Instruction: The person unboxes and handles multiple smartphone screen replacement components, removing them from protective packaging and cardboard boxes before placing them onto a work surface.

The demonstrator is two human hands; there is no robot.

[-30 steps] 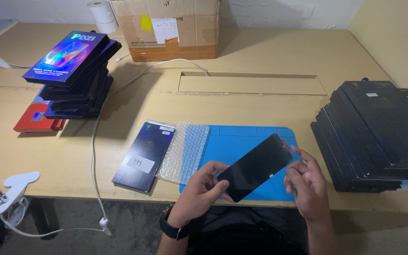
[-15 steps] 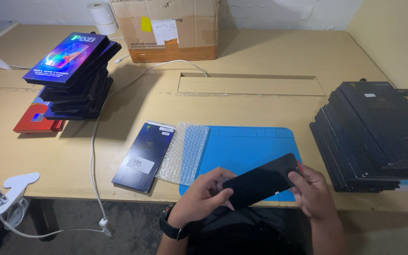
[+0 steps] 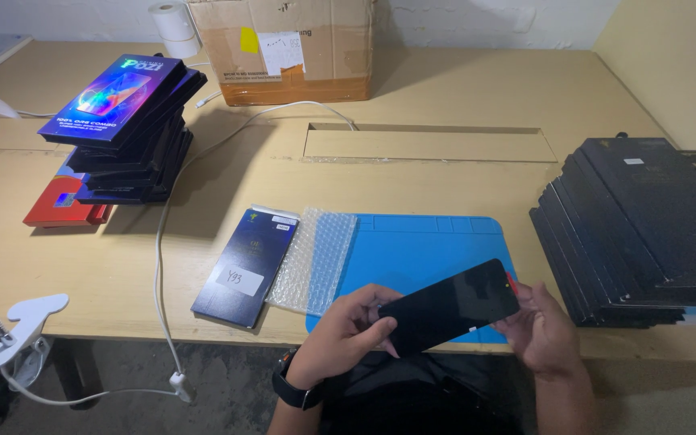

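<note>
1. Head view, the step in hand: both hands hold a black phone screen panel up off the desk, glass side to the camera, at the near edge of the blue work mat. It looks like a check of the panel, turned in the light.
2. Head view, the hands: the left hand, with a dark watch at the wrist, is curled round the panel's lower left end, fingers under it and thumb on the edge. The right hand pinches the upper right end, fingers behind the glass. Neither is spread open; both are closed on the panel.
3. Head view, where the panel lies: it spans the gap between the two hands, tilted, its right end higher, above the mat's front edge and clear of it.
4. Head view, nearby: a sheet of bubble wrap lies on the mat's left edge, a dark blue flat box just beside it. A stack of black boxes sits to the right, a stack of colourful boxes far left.
5. Judgement on handling: any further move calls for an edge grip only, keeping fingertips off the glass face.
</note>
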